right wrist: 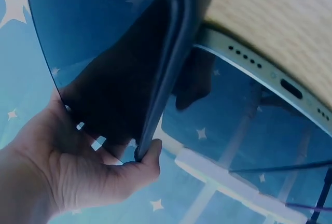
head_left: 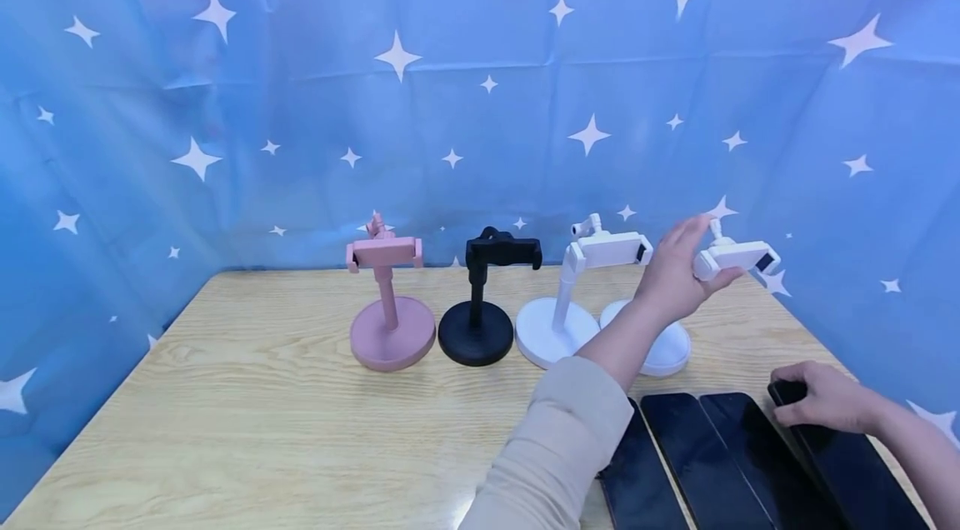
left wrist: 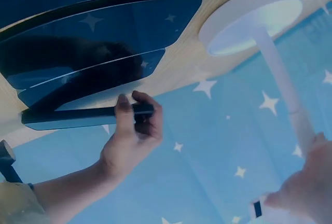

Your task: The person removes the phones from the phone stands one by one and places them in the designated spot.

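Observation:
My left hand [head_left: 675, 276] grips the head of the rightmost white phone stand [head_left: 666, 353] just below its clamp. That stand's round base shows behind my forearm, and its pole runs up to my fingers in the left wrist view. My right hand [head_left: 832, 397] holds a black smartphone [head_left: 862, 472] at its far end, thumb on one side and fingers on the other. In the right wrist view the held phone [right wrist: 104, 37] is tilted, its dark glass reflecting my hand. Three more dark phones [head_left: 705, 463] lie side by side to its left, screens up.
Left of the held stand are another white stand [head_left: 543, 334], a black stand [head_left: 476, 338] and a pink stand [head_left: 390, 338], in a row along the back of the wooden table [head_left: 247, 405]. A blue curtain [head_left: 480, 113] with white stars hangs behind and at both sides.

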Demonstrator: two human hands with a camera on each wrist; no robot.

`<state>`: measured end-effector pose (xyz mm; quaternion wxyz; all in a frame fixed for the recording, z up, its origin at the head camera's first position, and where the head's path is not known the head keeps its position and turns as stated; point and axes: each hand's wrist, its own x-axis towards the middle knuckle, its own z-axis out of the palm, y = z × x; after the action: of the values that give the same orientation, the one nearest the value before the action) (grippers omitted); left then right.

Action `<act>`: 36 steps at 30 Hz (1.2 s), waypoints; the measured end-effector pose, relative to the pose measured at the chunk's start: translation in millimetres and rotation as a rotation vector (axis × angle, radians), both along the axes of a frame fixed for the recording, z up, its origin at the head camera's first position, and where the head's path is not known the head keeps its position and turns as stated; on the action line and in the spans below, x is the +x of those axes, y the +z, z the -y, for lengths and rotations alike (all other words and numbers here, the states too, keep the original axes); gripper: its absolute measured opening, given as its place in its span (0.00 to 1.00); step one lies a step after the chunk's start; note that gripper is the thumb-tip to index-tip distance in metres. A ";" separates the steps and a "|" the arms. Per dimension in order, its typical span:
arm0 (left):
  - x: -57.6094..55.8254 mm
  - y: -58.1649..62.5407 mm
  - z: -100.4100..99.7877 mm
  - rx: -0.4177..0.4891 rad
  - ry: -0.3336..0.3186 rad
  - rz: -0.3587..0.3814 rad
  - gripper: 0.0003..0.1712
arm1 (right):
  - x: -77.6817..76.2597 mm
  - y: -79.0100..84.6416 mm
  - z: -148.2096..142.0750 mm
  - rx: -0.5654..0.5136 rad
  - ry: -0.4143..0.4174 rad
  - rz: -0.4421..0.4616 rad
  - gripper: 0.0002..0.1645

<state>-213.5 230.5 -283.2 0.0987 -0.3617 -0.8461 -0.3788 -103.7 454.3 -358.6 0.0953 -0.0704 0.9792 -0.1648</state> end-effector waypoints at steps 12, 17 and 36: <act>8.0 4.8 -6.6 0.018 0.023 0.061 0.39 | -0.7 -12.5 -2.0 -0.001 -0.139 -0.043 0.13; 10.3 5.7 -6.4 0.005 0.045 0.073 0.40 | -1.2 -14.8 -3.7 -0.001 -0.147 -0.037 0.14; 7.7 4.1 0.3 0.000 0.059 0.101 0.40 | -8.6 -26.2 2.1 0.030 -0.189 -0.108 0.13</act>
<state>-205.8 230.2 -279.1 0.0673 -0.3170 -0.8603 -0.3935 -112.3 452.2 -384.8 0.0275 0.0151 0.9875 -0.1543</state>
